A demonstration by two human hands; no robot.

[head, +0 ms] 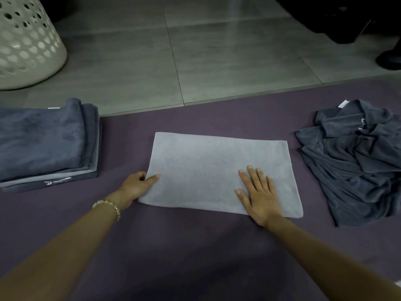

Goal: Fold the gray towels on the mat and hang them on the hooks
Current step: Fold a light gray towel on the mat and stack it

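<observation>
A light gray towel (208,168) lies folded into a flat rectangle in the middle of the purple mat (195,257). My left hand (138,185) pinches the towel's left edge near the front corner, thumb on top. My right hand (259,196) presses flat on the towel's front right part, fingers straight and spread. A stack of folded dark gray towels (45,142) sits at the left of the mat. A crumpled pile of dark gray towels (355,159) lies at the right.
A white perforated laundry basket (23,42) stands on the gray tiled floor (173,57) at the back left. Dark shoes or furniture feet (388,59) show at the back right. No hooks are in view.
</observation>
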